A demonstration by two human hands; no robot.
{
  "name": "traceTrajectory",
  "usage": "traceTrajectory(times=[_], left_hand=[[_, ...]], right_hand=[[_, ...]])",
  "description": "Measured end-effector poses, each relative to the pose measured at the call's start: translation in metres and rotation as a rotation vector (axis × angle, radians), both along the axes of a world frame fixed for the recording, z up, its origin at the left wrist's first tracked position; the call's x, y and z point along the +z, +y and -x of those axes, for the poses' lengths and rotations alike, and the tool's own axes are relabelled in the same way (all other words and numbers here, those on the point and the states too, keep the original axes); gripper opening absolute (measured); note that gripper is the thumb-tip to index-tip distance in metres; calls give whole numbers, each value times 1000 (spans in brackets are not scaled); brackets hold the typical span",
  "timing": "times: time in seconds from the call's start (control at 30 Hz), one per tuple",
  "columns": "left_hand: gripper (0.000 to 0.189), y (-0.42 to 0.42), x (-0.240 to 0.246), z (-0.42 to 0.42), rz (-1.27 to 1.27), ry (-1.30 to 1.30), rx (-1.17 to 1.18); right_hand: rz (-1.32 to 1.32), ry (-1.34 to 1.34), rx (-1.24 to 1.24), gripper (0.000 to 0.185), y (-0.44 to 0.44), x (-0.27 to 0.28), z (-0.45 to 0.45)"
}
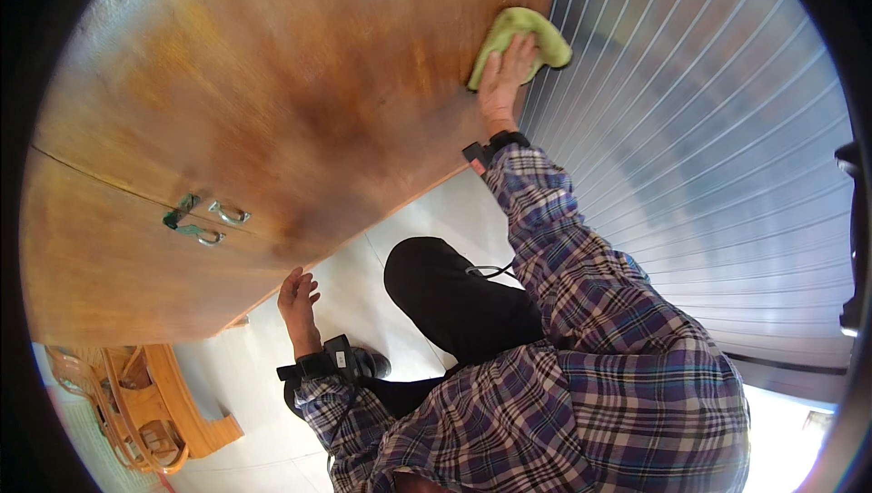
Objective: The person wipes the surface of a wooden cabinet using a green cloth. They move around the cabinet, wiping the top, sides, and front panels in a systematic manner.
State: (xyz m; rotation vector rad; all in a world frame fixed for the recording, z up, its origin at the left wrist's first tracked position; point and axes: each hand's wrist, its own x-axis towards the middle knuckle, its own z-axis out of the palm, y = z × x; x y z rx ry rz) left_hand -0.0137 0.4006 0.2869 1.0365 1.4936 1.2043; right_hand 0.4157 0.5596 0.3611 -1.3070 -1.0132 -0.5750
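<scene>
Under my right hand (505,81) a green cloth (521,24) is pressed flat against a brown wooden door panel (327,71), close to its right edge. One corner of the cloth reaches over towards a ribbed metal surface. My left hand (297,302) is near the lower edge of the wooden panel with its fingers loosely curled and nothing in it. Whether its fingertips touch the wood I cannot tell. Left of centre, two metal pull handles (230,212) and a dark green hasp (180,210) sit on either side of the seam between two door leaves.
The ribbed metal shutter (688,152) rises along my right side. A light tiled floor (409,210) lies below, with my bent knee (456,295) in black trousers above it. At lower left stands a wooden chair (184,404) with curved arms. Bright light enters at lower right.
</scene>
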Motion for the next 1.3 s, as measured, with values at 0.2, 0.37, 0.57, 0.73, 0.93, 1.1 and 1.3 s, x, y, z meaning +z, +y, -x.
traceTrajectory(times=[0.2,0.37,0.57,0.73,0.93,1.1,1.3], left_hand=[[36,-6,12,2,-28,75,-35],[35,-7,21,-2,-50,128,-85],[34,-11,26,-5,-55,130,-68],[34,-8,23,-5,-64,114,-52],[35,0,11,-1,-51,132,-57],[36,1,2,3,8,128,-48],[30,-3,1,0,-42,110,-28]], right_hand=[[29,527,125,61,3,-72,-6],[1303,-56,-411,97,-11,-133,11],[1104,139,18,111,-12,-157,48],[821,107,524,67,-34,-135,66],[530,544,1006,28,-57,-53,92],[-23,1311,1210,21,-53,24,103],[-101,993,923,28,-43,6,103]])
